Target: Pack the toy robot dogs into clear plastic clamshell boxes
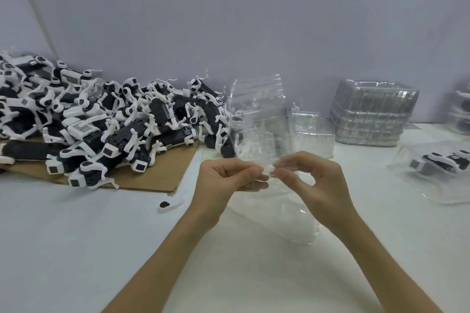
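Centrally, clamshell between left hand, right hand

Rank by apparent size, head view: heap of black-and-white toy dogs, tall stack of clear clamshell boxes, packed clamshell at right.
1. Heap of black-and-white toy dogs.
2–3. Tall clear clamshell stack, packed clear clamshell: alike; latter nearer, cropped.

A flat brown cardboard sheet lies on the white table — behind it, a plain grey wall.
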Demonstrator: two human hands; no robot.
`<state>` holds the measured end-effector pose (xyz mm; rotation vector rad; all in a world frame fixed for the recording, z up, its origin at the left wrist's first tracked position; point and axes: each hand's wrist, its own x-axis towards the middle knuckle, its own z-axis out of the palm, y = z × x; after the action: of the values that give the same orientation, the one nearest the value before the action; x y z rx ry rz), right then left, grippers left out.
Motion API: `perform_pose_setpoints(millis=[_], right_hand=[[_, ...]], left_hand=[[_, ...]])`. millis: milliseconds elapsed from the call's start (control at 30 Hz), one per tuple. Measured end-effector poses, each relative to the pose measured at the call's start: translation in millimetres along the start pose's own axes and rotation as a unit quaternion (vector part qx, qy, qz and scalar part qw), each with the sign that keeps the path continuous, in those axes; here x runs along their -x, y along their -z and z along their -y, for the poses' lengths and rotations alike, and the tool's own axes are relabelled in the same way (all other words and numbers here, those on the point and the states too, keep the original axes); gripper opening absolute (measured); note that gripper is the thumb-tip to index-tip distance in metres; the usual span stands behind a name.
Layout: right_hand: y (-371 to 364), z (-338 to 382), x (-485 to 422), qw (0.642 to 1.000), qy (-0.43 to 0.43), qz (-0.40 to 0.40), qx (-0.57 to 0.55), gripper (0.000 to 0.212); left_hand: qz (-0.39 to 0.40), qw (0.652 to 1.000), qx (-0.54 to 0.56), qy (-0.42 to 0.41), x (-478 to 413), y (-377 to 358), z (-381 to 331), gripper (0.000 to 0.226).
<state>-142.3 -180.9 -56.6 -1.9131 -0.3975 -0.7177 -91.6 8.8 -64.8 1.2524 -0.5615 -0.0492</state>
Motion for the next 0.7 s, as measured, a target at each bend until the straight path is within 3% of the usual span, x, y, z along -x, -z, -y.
perform_pose_setpoints(millis=[200,300,367,433,533,700], right_hand=[[9.0,-3.7,-8.0,0.999,0.029,-0.034,-0.024,0.008],[42.9,-14.0,-17.0,0.965,0.006,-0.235,-0.115,0.02],[68.4,-20.9,-19.4,0.919,-0.014,-0.369,-0.141,0.015],[79.0,-26.5,-17.1,0.895,-0.032,-0.432,-0.107,0.012],[69.8,-24.4,-15.0,0.912,-0.011,-0.406,-0.052,0.01],[44.8,-19.9,-10.8,0.961,0.088,-0.232,0.122,0.012]], left_hand=[[0.002,1.0,-0.023,-0.017,-6.2,10.9,0.6,0.005],[-0.087,0.996,0.0,-0.032,-11.8,37.3,-7.4,0.011],[-0.158,0.982,0.102,-0.017,-16.8,59.1,-12.6,0.015],[-0.194,0.953,0.232,0.009,-20.2,71.4,-12.3,0.015],[-0.213,0.911,0.352,0.029,-23.7,75.0,-8.6,0.014],[-0.205,0.887,0.413,0.007,-24.5,77.8,-15.6,0.024]])
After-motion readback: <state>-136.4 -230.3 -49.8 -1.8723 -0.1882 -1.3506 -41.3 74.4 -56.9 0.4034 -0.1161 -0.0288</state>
